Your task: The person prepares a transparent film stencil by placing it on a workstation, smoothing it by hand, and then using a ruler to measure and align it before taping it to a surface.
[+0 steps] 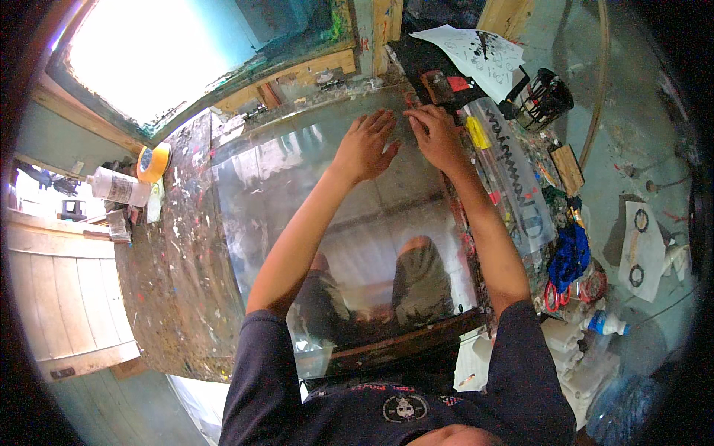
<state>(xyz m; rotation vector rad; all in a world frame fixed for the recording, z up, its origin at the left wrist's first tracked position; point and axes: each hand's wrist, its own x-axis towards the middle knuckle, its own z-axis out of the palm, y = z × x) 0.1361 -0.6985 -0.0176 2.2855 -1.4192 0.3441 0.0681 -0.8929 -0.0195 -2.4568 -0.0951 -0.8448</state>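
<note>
A clear, glossy sheet (335, 215) lies across the worktable in front of me and mirrors my legs. My left hand (366, 145) rests flat on its far part, fingers stretched and thumb apart, holding nothing. Just to the right, at the sheet's far right corner, is my right hand (440, 140). Its fingers are bent and drawn together, their tips pointing left at the sheet's edge. What they pinch, if anything, is too small to make out.
A wood-framed screen (290, 83) leans at the far left. An orange tape roll (154, 162) and a white bottle (119, 186) stand on the paint-stained table (175, 297). On the right are a lettered clear strip (509, 175), black mesh cup (543, 100), printed paper (476, 56), blue cloth (570, 255) and red-handled scissors (552, 297).
</note>
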